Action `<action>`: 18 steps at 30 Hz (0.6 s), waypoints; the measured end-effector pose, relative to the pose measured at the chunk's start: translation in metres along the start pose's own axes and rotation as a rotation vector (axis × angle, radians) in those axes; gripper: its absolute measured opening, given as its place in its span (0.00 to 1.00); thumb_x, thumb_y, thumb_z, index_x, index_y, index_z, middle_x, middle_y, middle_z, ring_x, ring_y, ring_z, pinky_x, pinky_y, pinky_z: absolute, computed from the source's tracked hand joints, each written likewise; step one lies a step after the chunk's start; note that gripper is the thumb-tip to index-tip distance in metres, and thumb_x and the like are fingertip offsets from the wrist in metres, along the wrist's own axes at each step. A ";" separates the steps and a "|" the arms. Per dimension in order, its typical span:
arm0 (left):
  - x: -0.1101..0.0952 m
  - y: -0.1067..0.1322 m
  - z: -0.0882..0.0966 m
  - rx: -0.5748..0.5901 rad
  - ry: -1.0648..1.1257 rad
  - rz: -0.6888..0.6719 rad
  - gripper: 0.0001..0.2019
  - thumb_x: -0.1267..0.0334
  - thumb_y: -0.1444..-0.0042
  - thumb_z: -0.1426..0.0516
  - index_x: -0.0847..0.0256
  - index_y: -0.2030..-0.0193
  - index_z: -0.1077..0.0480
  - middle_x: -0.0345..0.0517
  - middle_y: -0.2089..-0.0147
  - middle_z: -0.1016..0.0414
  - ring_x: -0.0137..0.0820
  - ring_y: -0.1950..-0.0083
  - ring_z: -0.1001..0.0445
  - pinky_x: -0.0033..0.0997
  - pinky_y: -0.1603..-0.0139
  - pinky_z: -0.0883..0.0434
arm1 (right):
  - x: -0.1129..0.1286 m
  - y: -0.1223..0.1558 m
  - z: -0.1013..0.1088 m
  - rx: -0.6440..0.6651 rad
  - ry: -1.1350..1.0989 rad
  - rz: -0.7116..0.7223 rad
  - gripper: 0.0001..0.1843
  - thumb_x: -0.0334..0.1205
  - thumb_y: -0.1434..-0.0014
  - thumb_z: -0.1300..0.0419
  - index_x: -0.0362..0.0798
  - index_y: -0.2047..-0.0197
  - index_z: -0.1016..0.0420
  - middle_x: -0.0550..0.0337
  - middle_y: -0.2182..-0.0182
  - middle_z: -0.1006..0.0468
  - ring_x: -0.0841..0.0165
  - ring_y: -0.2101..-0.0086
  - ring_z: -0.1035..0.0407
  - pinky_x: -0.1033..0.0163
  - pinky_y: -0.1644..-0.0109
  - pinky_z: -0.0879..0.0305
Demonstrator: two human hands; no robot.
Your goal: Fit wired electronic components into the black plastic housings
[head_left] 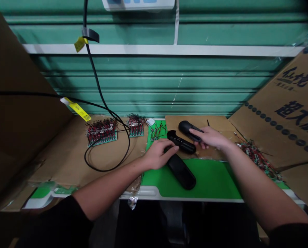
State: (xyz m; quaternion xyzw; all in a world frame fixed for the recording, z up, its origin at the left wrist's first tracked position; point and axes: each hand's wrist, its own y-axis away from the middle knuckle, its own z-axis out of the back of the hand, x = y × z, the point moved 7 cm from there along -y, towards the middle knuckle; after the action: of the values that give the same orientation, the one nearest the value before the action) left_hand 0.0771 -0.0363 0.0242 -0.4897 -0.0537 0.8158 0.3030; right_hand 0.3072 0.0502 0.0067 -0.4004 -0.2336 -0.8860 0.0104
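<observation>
Three long black plastic housings lie on the bench. My left hand (159, 153) rests on the green mat (216, 181), fingers curled, with its fingertips against the middle black housing (181, 142). The nearest black housing (181, 171) lies flat on the mat just below that hand. My right hand (209, 137) is closed around the far black housing (186, 128), over a sheet of cardboard (216, 121).
Two green circuit-board panels with red and black wires, the larger panel (101, 131) and the smaller panel (136, 125), sit at the back left. A black cable (106, 106) loops over the cardboard. Loose wired parts (257, 158) lie at right beside a printed carton (285, 113).
</observation>
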 end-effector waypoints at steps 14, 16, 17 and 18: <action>0.020 -0.007 0.034 -0.216 -0.166 0.145 0.11 0.56 0.35 0.37 0.59 0.65 0.29 0.41 0.68 0.26 0.31 0.68 0.30 0.34 0.64 0.34 | 0.009 0.008 0.043 -0.579 0.773 0.076 0.25 0.56 0.30 0.40 0.43 0.43 0.22 0.37 0.52 0.16 0.45 0.52 0.21 0.53 0.56 0.35; 0.014 -0.006 0.028 -0.144 -0.152 0.163 0.15 0.48 0.36 0.36 0.59 0.61 0.28 0.41 0.66 0.25 0.32 0.68 0.30 0.35 0.63 0.34 | 0.025 0.023 0.036 -0.655 0.770 0.187 0.24 0.53 0.30 0.39 0.43 0.42 0.24 0.37 0.49 0.17 0.47 0.53 0.21 0.53 0.54 0.34; 0.009 -0.004 0.024 -0.108 -0.167 0.146 0.18 0.45 0.37 0.35 0.59 0.58 0.27 0.42 0.64 0.25 0.33 0.66 0.29 0.36 0.62 0.32 | 0.033 0.029 0.030 -0.655 0.744 0.249 0.22 0.55 0.30 0.40 0.44 0.46 0.23 0.40 0.52 0.16 0.50 0.55 0.21 0.54 0.55 0.34; 0.002 -0.003 0.020 -0.071 -0.193 0.119 0.21 0.43 0.40 0.33 0.59 0.55 0.27 0.44 0.61 0.24 0.35 0.63 0.27 0.37 0.59 0.31 | 0.040 0.033 0.022 -0.618 0.702 0.302 0.23 0.59 0.30 0.39 0.46 0.51 0.22 0.43 0.56 0.16 0.53 0.58 0.22 0.55 0.56 0.34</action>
State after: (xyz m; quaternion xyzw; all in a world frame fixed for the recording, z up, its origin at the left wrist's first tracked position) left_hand 0.0611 -0.0286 0.0338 -0.4214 -0.0824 0.8734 0.2299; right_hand 0.3024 0.0366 0.0607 -0.0914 0.1185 -0.9839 0.0976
